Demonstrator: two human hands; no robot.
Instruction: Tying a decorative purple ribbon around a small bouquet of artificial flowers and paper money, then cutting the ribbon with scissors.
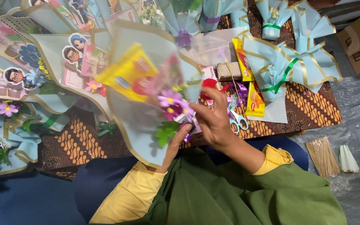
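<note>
Your left hand grips the light, crinkly snack bouquet by its gathered stem above your lap, your right hand pinching at its purple flowers; hold low, since the paper probably creases easily.

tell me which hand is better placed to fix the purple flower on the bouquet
Right, likely: the right hand already pinches by the purple flower, while the left hand props the bouquet from below.

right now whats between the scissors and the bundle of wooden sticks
In the head view, between the scissors and the bundle of wooden sticks lie the brown patterned cloth, then grey plastic sheet.
</note>
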